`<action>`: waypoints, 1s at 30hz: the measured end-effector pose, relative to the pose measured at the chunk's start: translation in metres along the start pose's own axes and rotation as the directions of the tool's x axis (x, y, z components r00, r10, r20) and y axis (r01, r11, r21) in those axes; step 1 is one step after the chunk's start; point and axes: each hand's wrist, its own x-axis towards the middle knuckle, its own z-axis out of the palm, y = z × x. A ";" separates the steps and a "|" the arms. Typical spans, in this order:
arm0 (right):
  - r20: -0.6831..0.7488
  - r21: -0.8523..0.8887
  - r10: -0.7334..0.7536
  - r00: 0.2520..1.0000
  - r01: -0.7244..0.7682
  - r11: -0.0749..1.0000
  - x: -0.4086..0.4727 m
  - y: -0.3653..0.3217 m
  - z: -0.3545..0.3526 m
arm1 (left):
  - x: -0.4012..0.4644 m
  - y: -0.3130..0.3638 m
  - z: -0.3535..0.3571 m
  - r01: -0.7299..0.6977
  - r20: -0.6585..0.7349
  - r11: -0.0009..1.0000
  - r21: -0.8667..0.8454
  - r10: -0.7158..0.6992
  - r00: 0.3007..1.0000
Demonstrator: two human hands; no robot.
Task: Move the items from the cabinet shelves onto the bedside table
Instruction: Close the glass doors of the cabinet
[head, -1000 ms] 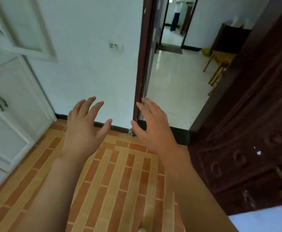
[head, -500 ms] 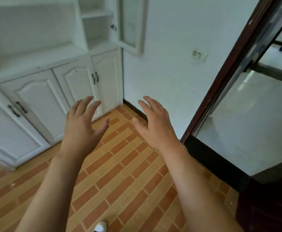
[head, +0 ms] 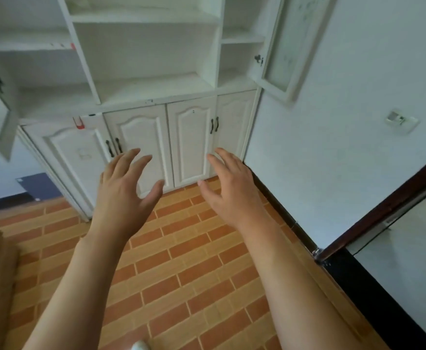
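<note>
Head view — white cabinet [head: 141,102] ahead, wall socket [head: 400,120] right, brick-patterned floor [head: 181,261] below.

Both forearms are seen bare from wrist to frame edge; no sleeve is seen on either. The left hand [head: 123,195] and right hand [head: 232,190] are ungloved. No ring, watch or band is worn. A white shoe tip [head: 139,346] is glimpsed below.

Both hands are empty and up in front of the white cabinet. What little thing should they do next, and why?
Probably step closer and reach toward the open shelves. The left hand and right hand are spread, hold nothing, and hang in front of the closed lower doors, short of the cabinet. No item shows plainly on the shelves, so a closer look helps.
</note>
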 end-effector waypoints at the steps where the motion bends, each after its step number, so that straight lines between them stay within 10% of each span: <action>1: 0.003 -0.003 -0.007 1.000 0.007 1.000 0.008 -0.009 0.005 | 0.005 -0.010 -0.004 0.008 -0.004 1.000 -0.002 -0.008 1.000; 30: 0.074 0.106 -0.232 0.970 0.223 0.969 0.240 -0.191 0.141 | 0.133 -0.254 -0.094 0.218 -0.155 0.976 -0.007 -0.217 0.964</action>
